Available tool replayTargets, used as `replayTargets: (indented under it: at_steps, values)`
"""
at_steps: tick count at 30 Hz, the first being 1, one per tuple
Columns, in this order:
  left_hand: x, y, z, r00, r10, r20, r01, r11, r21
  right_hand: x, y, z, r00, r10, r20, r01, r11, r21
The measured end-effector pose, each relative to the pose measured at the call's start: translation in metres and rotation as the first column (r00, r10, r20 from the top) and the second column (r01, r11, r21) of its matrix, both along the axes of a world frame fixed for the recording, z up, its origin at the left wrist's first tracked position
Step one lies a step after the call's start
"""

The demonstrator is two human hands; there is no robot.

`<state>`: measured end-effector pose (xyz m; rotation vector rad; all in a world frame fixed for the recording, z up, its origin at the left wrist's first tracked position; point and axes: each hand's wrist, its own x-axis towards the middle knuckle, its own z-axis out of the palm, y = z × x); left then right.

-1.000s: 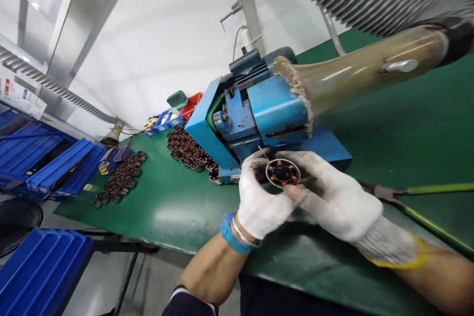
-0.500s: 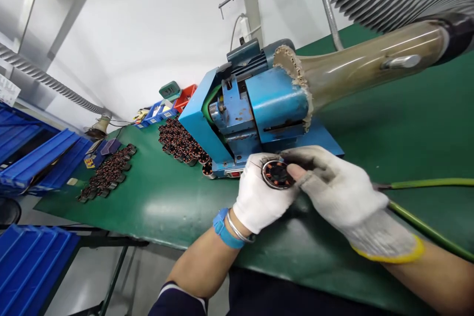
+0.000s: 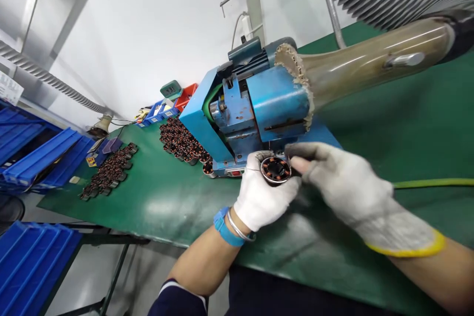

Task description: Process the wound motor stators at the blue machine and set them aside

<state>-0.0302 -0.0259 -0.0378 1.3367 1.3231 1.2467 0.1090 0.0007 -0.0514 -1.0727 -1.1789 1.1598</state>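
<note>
My left hand (image 3: 261, 195), in a white glove, is closed around a motor stator (image 3: 276, 170). The stator is round, with a black centre, copper windings and a shiny metal rim, and its open face points up toward me. A thin dark wire seems to lie across the left glove beside it. Just right of the stator is my gloved right hand (image 3: 340, 180), smeared by motion, its thumb and forefinger drawn together in a pinch. Whatever lies between those fingertips is too small to make out. Both hands are in front of a blue belt-driven machine (image 3: 237, 108).
Many stators (image 3: 181, 140) stand grouped left of the machine, and another group (image 3: 111, 170) sits farther left. A wide suction tube (image 3: 370, 69) meets the machine's right side. A green cable (image 3: 433, 183) crosses the green table (image 3: 159, 207). Blue trays (image 3: 33, 266) are at lower left.
My right hand has drawn back to the right, its thumb leaving the stator's face, which now shows fully. My left hand keeps hold of the stator in nearly the same place.
</note>
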Motion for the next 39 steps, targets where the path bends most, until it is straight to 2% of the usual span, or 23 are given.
replayTargets:
  at_steps: [1, 3, 8, 11, 14, 21, 25, 30, 39]
  values:
    - [-0.001, 0.001, -0.002, 0.999, -0.035, 0.034, 0.035, 0.999, 0.013, -0.004, -0.003, -0.004, 0.999, 0.035, 0.016, -0.035, 0.999, -0.006]
    - [-0.004, 0.003, -0.005, 0.993, -0.074, 0.087, 0.072, 0.997, 0.022, -0.011, -0.008, -0.010, 1.000, 0.024, 0.011, -0.024, 0.999, -0.033]
    - [-0.004, 0.009, -0.006, 0.998, 0.025, 0.062, -0.024, 1.000, -0.018, -0.016, -0.011, -0.019, 0.999, -0.047, 0.025, 0.046, 0.998, 0.044]
    - [0.000, 0.013, -0.004, 0.996, 0.050, 0.072, -0.051, 0.999, 0.010, -0.012, -0.005, -0.014, 0.993, -0.055, 0.108, 0.041, 0.991, 0.128]
    - [0.006, 0.020, 0.000, 0.997, 0.064, 0.048, -0.067, 0.996, 0.057, -0.006, 0.003, -0.003, 0.990, -0.056, 0.129, 0.038, 0.990, 0.136]
    - [0.017, 0.035, 0.021, 0.963, 0.201, -0.177, -0.187, 0.978, 0.095, 0.002, 0.017, 0.019, 0.993, 0.080, -0.087, -0.080, 0.997, -0.001]
    - [0.022, 0.038, 0.024, 0.959, 0.231, -0.165, -0.214, 0.970, 0.114, 0.002, 0.017, 0.024, 0.980, 0.096, -0.173, -0.100, 0.995, -0.015]
    - [0.027, 0.038, 0.020, 0.948, 0.270, -0.167, -0.252, 0.960, 0.120, 0.001, 0.016, 0.025, 0.975, 0.116, -0.190, -0.127, 0.991, -0.045]
    - [0.034, 0.038, 0.031, 0.910, 0.340, -0.237, -0.318, 0.940, 0.125, -0.004, 0.016, 0.015, 0.949, 0.086, -0.303, -0.107, 0.993, -0.056]
